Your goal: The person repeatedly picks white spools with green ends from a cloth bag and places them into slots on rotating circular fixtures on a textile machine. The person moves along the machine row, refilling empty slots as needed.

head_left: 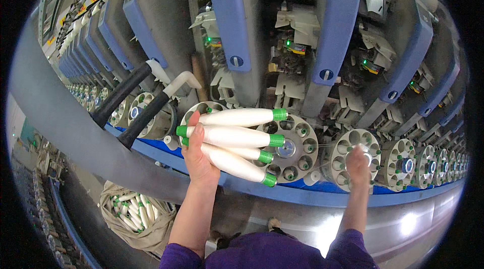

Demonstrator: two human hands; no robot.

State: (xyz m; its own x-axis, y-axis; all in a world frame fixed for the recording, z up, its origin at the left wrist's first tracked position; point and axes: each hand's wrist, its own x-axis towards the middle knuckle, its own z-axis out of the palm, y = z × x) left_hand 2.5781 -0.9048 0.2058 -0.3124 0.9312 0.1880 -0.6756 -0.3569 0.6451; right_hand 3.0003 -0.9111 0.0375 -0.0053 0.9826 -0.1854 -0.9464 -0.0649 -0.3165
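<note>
My left hand (197,160) is closed around several yarn bobbins (234,137), fanned out to the right. They are wound with white yarn and have green ends. Behind them is a round bobbin magazine (311,140) with pockets in a ring, where green bobbin tips show. Farther right, my right hand (358,167) is at the front of another round magazine (339,174). Motion smears its fingers, so whether it holds anything is unclear. Thin pale threads stretch between these two magazines, close to my right hand.
Blue-grey winding units (229,17) stand in a row behind the magazines. A blue rail (333,194) runs below them. At left are a thick grey tube (75,123) and two black-gripped handles (146,118). A cloth sack (113,228) of bobbins sits lower left.
</note>
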